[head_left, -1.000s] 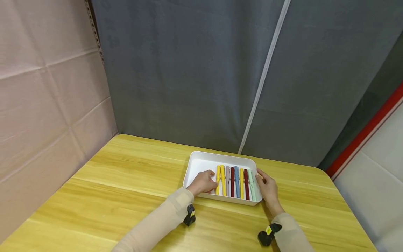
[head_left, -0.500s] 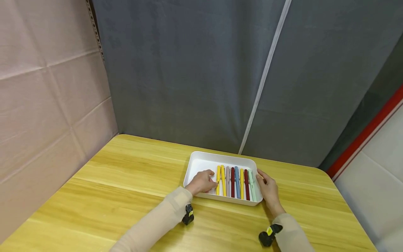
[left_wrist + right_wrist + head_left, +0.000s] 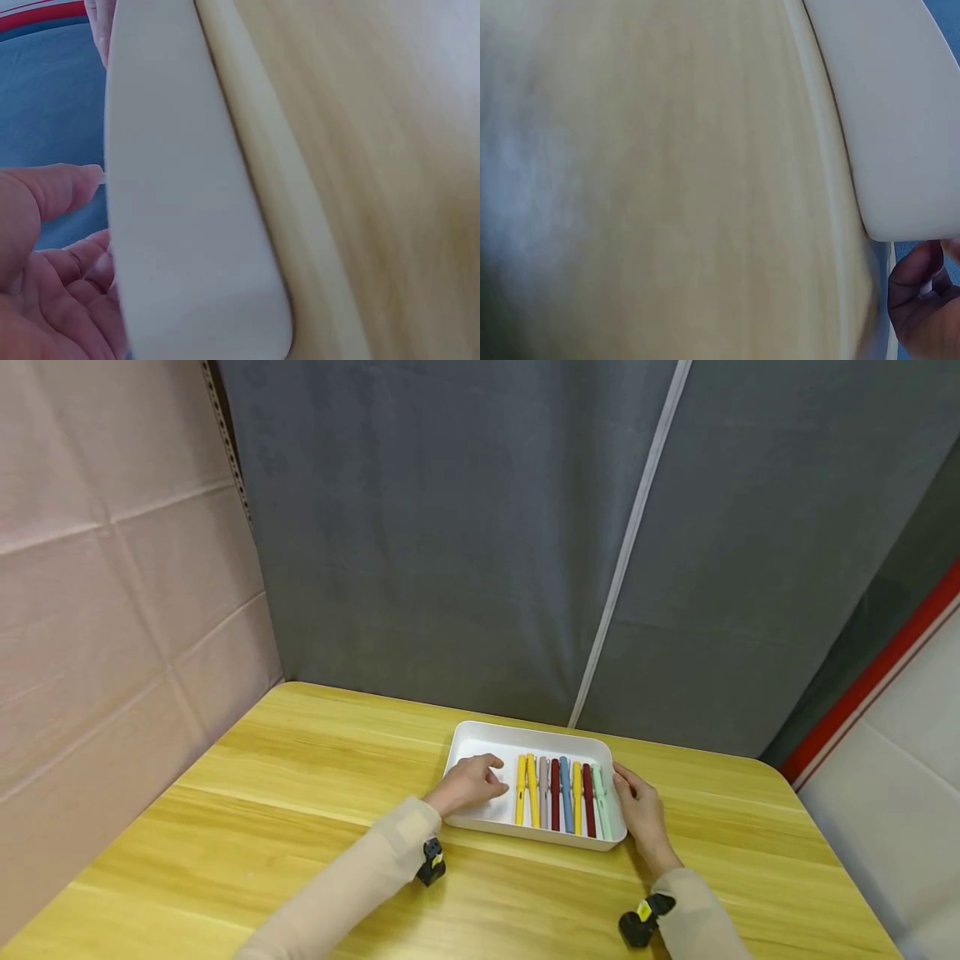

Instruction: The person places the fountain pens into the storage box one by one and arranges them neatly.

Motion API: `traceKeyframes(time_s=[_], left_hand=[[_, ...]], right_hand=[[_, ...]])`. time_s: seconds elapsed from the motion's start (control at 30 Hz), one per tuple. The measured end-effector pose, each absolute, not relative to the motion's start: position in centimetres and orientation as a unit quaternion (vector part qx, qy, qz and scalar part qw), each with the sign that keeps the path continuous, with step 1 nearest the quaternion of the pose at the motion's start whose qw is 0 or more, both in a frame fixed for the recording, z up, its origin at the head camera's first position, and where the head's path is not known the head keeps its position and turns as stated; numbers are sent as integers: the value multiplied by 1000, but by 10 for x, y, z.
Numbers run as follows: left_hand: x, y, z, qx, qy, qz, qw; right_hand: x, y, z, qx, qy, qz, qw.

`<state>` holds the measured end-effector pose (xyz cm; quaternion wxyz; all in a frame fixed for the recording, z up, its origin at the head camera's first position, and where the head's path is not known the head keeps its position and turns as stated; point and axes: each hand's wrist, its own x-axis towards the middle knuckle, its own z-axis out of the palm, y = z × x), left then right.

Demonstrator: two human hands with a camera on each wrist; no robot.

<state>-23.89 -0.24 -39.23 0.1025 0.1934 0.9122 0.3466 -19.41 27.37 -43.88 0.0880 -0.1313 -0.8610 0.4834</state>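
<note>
A white tray point(image 3: 517, 832) holds a row of several pens lying side by side. Leftmost is a yellow pen point(image 3: 521, 789), and at the right end lies a mint green pen point(image 3: 601, 802); grey, blue and dark red ones lie between. Over the tray's left part is my left hand point(image 3: 468, 782), thumb and fingers apart with nothing between them, just left of the pens. The tray wall hides part of that hand point(image 3: 56, 285) in the left wrist view. My right hand point(image 3: 641, 810) grips the tray's right side at the rim, its fingers point(image 3: 915, 274) bent by the corner.
The tray stands on a wood-grain table point(image 3: 300, 793), near its back edge. A grey curtain point(image 3: 450, 543) hangs behind, and pinkish cloth point(image 3: 135, 610) covers the left side. Each wrist carries a small black camera point(image 3: 431, 862).
My left hand has drawn back to the left, away from the leftmost yellow pen where its fingertips were. The right hand stays at the tray's side, and the pens lie as before.
</note>
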Motion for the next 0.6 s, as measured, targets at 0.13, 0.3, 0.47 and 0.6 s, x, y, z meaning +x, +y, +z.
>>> traceKeyframes(time_s=[0.13,0.3,0.47,0.6], left_hand=[[-240,-9,-387,217,910,346,68],[-244,-18,-381,220,913,342,26],[-250,-30,-376,206,918,340,-4],[-255,-41,-375,192,920,340,-32]], right_hand=[[-194,274,-437,-129,-864,481,82],[-194,274,-435,-126,-866,478,80],[-192,274,-433,-120,-870,470,88],[-191,276,-431,-114,-876,460,91]])
